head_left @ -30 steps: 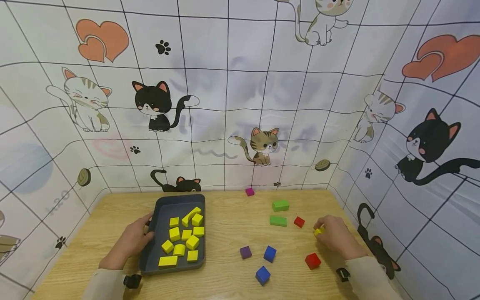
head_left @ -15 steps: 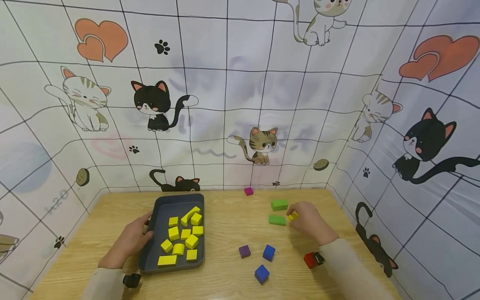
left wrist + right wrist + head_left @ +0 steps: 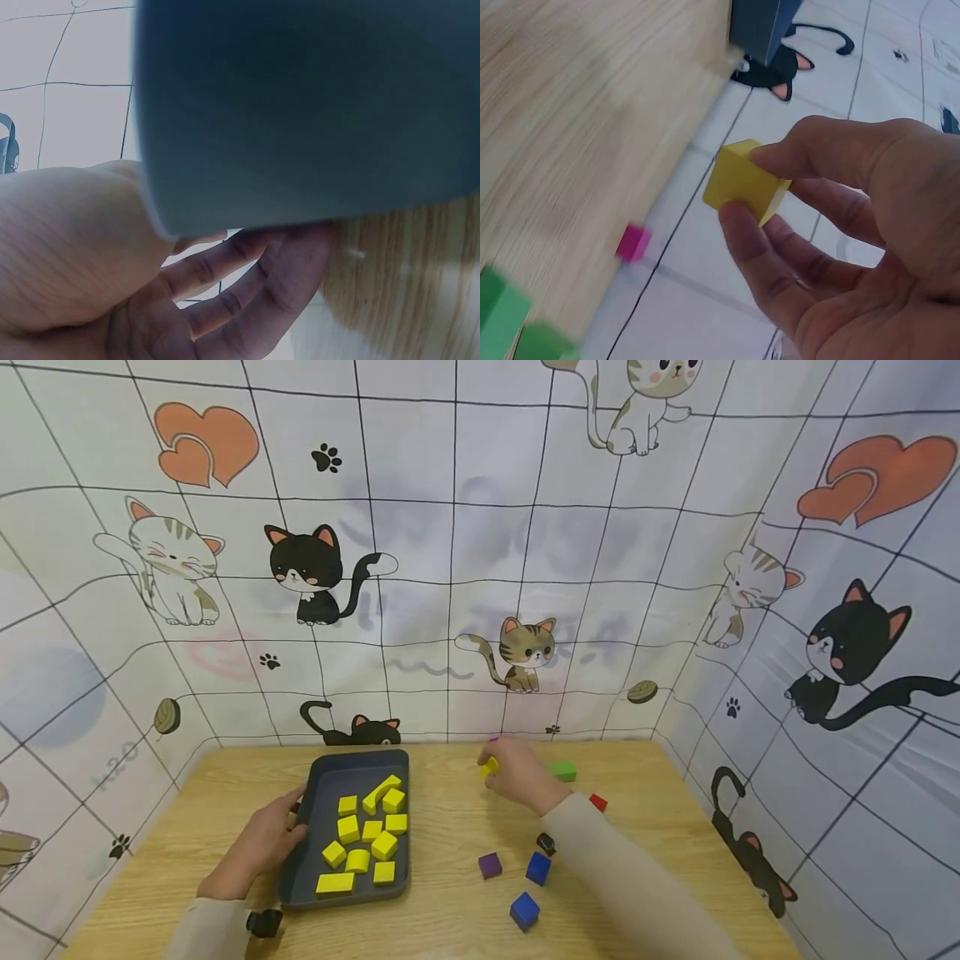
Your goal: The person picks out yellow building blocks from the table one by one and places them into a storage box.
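Observation:
A dark grey tray (image 3: 300,860) with several yellow blocks (image 3: 348,828) in it lies on the left of the table. My left hand (image 3: 258,842) grips its left side; in the left wrist view the fingers (image 3: 292,289) curl at the lower edge of the tray wall (image 3: 300,135). Over the back middle of the table, my right hand (image 3: 521,772) pinches a yellow block (image 3: 742,180) between thumb and fingertips. A magenta block (image 3: 634,242) lies at the table's far edge, partly hidden behind that hand in the head view.
On the wooden table (image 3: 442,860), a purple block (image 3: 490,865) and two blue blocks (image 3: 525,911) lie right of the tray. A green block (image 3: 562,771) and a red block (image 3: 597,802) show beside the right arm. A cat-print cloth (image 3: 420,652) hangs behind.
My right hand has carried the yellow block leftward from the table's right side to the back middle. Its arm now covers a red block and a green block. The left hand and tray have stayed put.

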### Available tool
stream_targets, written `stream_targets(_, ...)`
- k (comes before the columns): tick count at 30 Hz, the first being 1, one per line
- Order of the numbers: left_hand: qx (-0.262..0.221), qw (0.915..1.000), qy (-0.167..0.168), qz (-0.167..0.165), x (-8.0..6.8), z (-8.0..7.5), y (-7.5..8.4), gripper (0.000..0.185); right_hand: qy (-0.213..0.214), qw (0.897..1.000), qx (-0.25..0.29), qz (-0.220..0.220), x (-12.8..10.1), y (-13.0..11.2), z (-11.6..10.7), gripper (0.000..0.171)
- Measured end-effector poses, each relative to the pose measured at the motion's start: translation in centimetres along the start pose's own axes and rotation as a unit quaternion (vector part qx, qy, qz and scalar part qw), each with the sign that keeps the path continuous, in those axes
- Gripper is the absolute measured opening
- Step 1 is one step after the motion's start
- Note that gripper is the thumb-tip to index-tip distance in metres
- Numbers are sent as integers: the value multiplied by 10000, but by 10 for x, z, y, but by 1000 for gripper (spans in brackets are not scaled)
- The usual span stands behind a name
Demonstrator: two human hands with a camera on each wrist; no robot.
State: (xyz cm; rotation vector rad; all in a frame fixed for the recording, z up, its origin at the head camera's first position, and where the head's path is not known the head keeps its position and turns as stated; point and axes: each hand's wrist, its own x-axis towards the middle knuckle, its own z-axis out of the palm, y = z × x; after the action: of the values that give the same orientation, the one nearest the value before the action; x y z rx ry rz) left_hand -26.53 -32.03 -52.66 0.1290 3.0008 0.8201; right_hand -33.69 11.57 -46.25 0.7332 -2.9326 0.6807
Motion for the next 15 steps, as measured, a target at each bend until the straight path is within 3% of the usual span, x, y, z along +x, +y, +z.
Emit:
stream_targets(6, 14, 10000, 43, 54, -1, -3, 1, 79, -227, 9988, 167, -395, 35, -34, 16, 29)
stream_targets(15, -64, 9999, 16, 118, -2, -4, 3, 78, -375, 9966, -295, -667, 72, -83, 51, 27)
